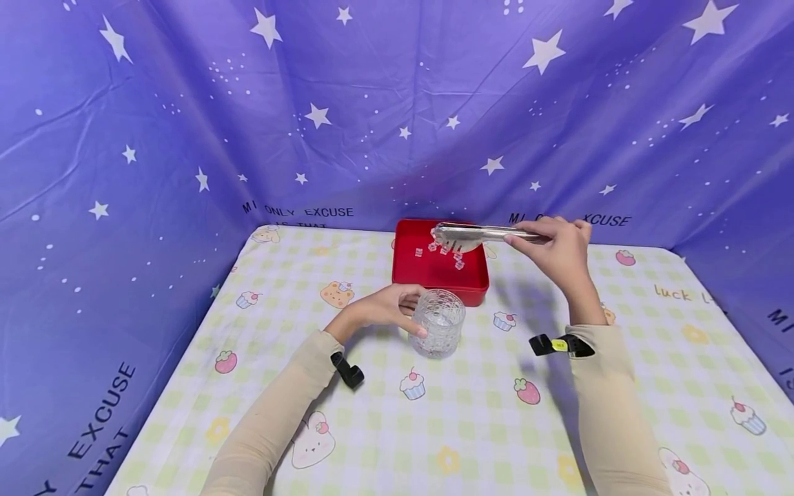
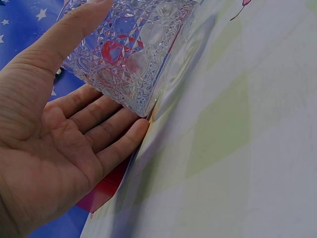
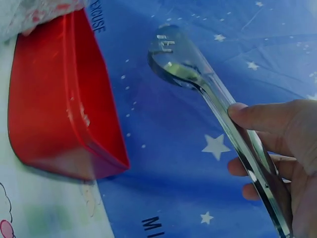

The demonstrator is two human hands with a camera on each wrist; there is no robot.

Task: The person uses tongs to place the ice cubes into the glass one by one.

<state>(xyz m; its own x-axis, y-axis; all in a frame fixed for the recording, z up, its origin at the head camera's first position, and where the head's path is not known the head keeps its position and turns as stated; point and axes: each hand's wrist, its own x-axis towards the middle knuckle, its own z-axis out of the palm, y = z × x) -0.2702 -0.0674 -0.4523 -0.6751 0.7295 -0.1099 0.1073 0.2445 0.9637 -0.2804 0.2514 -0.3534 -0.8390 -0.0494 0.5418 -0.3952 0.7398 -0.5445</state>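
Note:
A clear patterned glass (image 1: pixel 438 324) stands on the table, with my left hand (image 1: pixel 391 308) around its left side. In the left wrist view the thumb lies along the near side of the glass (image 2: pixel 133 54), while the fingers of the left hand (image 2: pixel 74 129) extend behind it. My right hand (image 1: pixel 558 251) grips metal tongs (image 1: pixel 480 233) above a red tray (image 1: pixel 412 275). Several small clear cubes (image 1: pixel 459 262) lie in the tray under the tongs' head. In the right wrist view the tongs (image 3: pixel 223 109) have their ends close together; whether a cube sits between them I cannot tell.
Directly behind the glass is the red tray, near the table's back edge. A checked cloth with printed cupcakes and strawberries covers the table (image 1: pixel 471 427). Blue star-printed curtain (image 1: pixel 372 138) rises behind and at both sides.

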